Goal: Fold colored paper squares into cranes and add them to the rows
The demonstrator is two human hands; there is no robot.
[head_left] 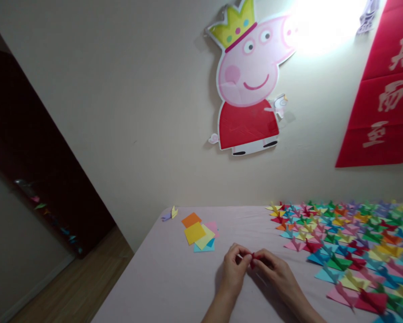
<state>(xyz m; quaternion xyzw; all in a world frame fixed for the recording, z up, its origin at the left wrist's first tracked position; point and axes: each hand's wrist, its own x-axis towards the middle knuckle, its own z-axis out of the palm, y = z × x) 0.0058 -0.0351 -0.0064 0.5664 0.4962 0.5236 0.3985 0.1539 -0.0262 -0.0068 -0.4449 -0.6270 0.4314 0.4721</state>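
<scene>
A small piece of folded dark red paper (253, 261) is pinched between both hands above the pink-covered table (167, 273). My left hand (235, 265) grips it from the left with thumb and forefinger. From the other side my right hand (271, 266) holds it in the same kind of pinch. Fingers cover most of the paper, so its exact shape is hidden. Beyond my left hand lie loose square sheets of paper (195, 233) in orange, yellow, pink and blue, partly overlapping.
Rows of many-coloured folded paper cranes (356, 251) cover the table's right side. Two paper pieces, one yellow (174, 211) and one purple (166, 217), sit at the far left corner. The wall behind carries a cartoon pig cutout (248, 85) and a red banner (376, 103).
</scene>
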